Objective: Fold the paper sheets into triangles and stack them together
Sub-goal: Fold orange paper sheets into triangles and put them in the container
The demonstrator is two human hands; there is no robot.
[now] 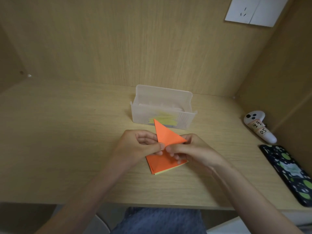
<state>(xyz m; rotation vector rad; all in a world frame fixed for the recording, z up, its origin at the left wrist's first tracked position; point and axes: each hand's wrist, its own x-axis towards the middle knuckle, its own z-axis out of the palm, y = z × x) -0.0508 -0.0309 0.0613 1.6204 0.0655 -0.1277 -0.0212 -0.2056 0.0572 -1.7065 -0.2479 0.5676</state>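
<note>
Denim lap [160, 220], left hand [138, 146] and right hand [190, 152] both pinching 1 orange triangle [167, 134], thumbs almost meeting, over orange stack [160, 164] just before clear box [162, 107].

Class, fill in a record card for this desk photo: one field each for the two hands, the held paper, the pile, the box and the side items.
left hand: pinches the held paper's lower edge
right hand: grips its right corner
held paper: orange triangle, lifted, point up
pile: folded orange pieces over a yellow edge, on the desk beneath the hands
plastic box: behind the hands, yellow paper inside
side items: white controller, phone, both at right
</note>
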